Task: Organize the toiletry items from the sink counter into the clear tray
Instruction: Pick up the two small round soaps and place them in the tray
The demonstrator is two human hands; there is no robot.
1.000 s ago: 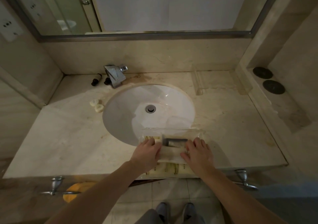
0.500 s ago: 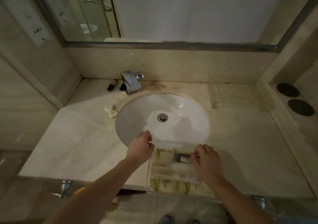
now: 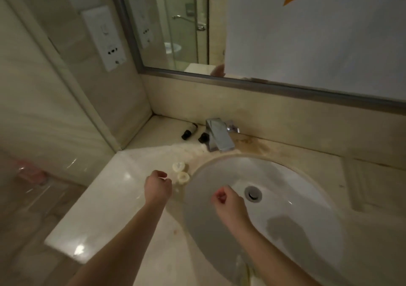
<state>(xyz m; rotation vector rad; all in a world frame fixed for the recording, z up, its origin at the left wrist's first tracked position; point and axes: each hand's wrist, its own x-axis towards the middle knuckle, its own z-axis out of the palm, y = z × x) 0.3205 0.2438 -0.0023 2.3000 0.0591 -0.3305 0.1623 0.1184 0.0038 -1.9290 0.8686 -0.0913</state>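
Two small white round items (image 3: 180, 166) (image 3: 183, 177) lie on the counter at the basin's left rim. My left hand (image 3: 157, 185) hovers just left of them, empty, its fingers loosely curled and the thumb a little apart. My right hand (image 3: 228, 200) hangs over the sink basin (image 3: 285, 176), fingers curled in and holding nothing. Two small dark bottles (image 3: 189, 133) (image 3: 203, 136) lie on their sides left of the faucet (image 3: 218, 135). Only a blurred sliver of the clear tray (image 3: 243, 272) with its contents shows at the bottom edge.
A flat clear rectangular piece (image 3: 369, 184) lies on the counter right of the basin. The mirror (image 3: 285, 44) runs along the back wall, and a socket panel (image 3: 105, 37) is on the left wall. The counter's left edge drops off near a pink object (image 3: 30, 171) below.
Both hands have let go of the clear tray and lifted forward and left. The view has swung left, so the tray has slid almost out of sight at the bottom.
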